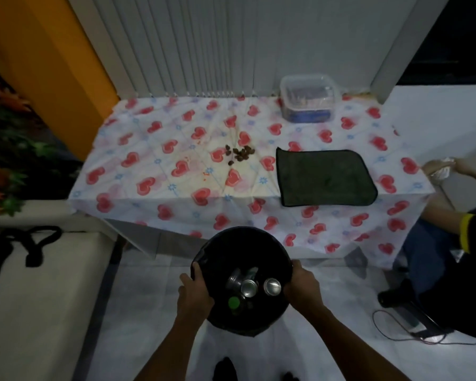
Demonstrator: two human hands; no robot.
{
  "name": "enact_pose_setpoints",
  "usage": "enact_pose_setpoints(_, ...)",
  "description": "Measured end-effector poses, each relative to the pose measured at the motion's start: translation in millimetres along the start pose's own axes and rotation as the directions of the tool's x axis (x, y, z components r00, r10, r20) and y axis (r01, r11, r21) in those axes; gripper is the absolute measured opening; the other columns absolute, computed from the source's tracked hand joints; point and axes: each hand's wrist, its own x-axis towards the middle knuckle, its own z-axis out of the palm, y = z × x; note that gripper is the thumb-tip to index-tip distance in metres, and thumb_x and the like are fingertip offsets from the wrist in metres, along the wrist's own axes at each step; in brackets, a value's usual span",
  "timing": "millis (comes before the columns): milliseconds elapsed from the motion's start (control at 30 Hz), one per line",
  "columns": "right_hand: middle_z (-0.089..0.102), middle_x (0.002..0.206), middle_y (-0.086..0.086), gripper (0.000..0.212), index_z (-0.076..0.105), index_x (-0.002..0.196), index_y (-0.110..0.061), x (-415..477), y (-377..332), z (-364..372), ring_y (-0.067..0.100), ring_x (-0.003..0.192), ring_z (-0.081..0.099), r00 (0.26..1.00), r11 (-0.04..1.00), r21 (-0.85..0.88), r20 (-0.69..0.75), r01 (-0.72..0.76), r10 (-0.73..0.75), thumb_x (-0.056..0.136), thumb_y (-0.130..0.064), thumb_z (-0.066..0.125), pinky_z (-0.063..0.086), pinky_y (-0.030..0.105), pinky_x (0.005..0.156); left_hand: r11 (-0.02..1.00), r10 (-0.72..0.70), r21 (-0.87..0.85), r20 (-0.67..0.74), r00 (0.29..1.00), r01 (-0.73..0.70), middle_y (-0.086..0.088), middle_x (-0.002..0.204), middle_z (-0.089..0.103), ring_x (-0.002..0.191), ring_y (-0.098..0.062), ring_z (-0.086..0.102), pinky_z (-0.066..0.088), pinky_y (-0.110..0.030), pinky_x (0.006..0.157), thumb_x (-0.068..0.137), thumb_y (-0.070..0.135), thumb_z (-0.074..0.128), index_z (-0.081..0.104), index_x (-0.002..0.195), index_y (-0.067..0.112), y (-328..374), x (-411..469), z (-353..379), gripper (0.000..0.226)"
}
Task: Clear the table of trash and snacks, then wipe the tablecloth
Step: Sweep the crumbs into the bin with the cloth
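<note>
Holding one black-lined trash bin [217,243] by its rim, both hands were clenched on it: the left grip [194,291] curled over the left side with the thumb inside the liner, the right grip [302,284] wrapped on the right side. The bin hung just in front of the near edge of the counter [132,235], over the tiled floor [149,312]. Inside it lay two metal cans [272,286] shown end-on, a third metal piece beside them, too dim to tell, and one green cap [233,302].

One heart-printed tablecloth [154,149] covered the counter. At its middle sat one loose pile of small brown snack pieces [241,154], too small to count, with a few red crumbs [206,174] nearer the near edge. One dark green wiping cloth [324,177] lay flat toward the near right corner, apart from the pile. One clear lidded plastic container [308,101] stood at the far edge, right of centre; its blue label was too blurred to read.

Past the right edge, a second person's hand [440,167] held something crinkly. One black strap [33,243] lay on a pale bench [39,312] at the left, artificial flowers [3,171] stood beyond it, and one thin cable [396,335] looped on the floor at the right.
</note>
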Motion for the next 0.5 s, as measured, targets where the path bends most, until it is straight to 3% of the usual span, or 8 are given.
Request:
enact_pose_setpoints(100,0.065,0.093,0.001,0.031,0.051,0.115,-0.012,-7,-6,-20,0.012,0.073,0.056,1.000,1.000,0.002,0.018,0.000,0.000,0.089,-0.021,0.066,0.035,0.015,0.052,0.999,-0.001,-0.052,-0.005,1.000,0.001,-0.023,0.140,0.029,0.108,-0.040,0.060,0.053,-0.041,0.091,0.091,0.023,0.066,-0.003,0.160,0.011,7,-17,-17,0.099)
enact_pose_setpoints(233,0.068,0.095,0.006,0.032,0.051,0.114,-0.009,-10,-10,-50,0.017,0.076,0.060,0.998,0.998,-0.024,0.012,0.064,-0.064,0.089,-0.024,0.065,0.045,0.023,0.063,1.000,0.018,-0.018,-0.036,0.999,-0.018,-0.027,0.145,0.028,0.112,-0.040,0.060,0.050,-0.042,0.096,0.095,0.024,0.061,-0.005,0.161,0.012,20,-31,-35,0.094)
enact_pose_setpoints(400,0.068,0.106,0.014,0.037,0.050,0.119,-0.004,-2,-14,-85,0.029,0.095,0.067,0.996,0.996,-0.046,0.046,0.075,-0.073,0.086,-0.015,0.063,0.056,0.035,0.079,0.995,0.071,-0.068,-0.107,0.992,-0.078,-0.028,0.151,0.030,0.128,-0.041,0.052,0.047,-0.041,0.102,0.096,0.013,0.060,-0.001,0.161,0.009,39,-41,-51,0.089)
enact_pose_setpoints(500,0.066,0.108,0.017,0.035,0.051,0.117,-0.004,6,-19,-99,0.031,0.095,0.066,0.994,0.994,-0.057,0.067,0.093,-0.089,0.085,-0.013,0.063,0.056,0.038,0.081,0.991,-0.014,-0.133,-0.123,0.992,-0.002,-0.028,0.148,0.037,0.127,-0.041,0.052,0.046,-0.039,0.099,0.093,0.008,0.060,0.007,0.161,0.013,47,-45,-60,0.086)
